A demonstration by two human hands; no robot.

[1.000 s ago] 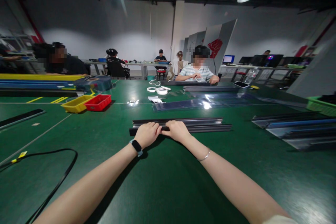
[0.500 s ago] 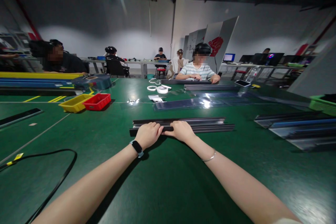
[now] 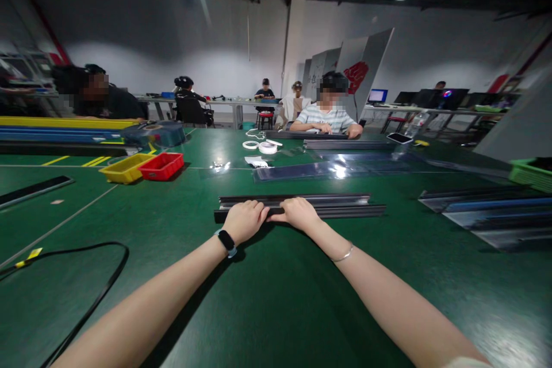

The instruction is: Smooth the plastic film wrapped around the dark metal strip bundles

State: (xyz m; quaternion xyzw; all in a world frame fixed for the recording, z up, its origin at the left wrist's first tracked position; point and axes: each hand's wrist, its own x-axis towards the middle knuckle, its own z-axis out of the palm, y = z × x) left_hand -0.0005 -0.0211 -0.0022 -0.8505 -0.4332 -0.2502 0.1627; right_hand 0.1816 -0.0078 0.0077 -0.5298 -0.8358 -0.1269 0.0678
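Two long dark metal rails (image 3: 340, 206) lie side by side across the green table (image 3: 276, 299) in front of me. My left hand (image 3: 244, 221) and my right hand (image 3: 298, 214) rest close together on the near rail, fingers curled over its top edge, thumbs almost touching. A black watch sits on my left wrist and a thin bracelet on my right.
A red bin (image 3: 161, 165) and a yellow bin (image 3: 125, 169) stand at the left. Tape rolls (image 3: 267, 148) and clear plastic sleeves (image 3: 328, 169) lie beyond the rails. More rails (image 3: 487, 213) are stacked at the right, a black cable (image 3: 99, 293) loops at the left. A person (image 3: 326, 115) sits opposite.
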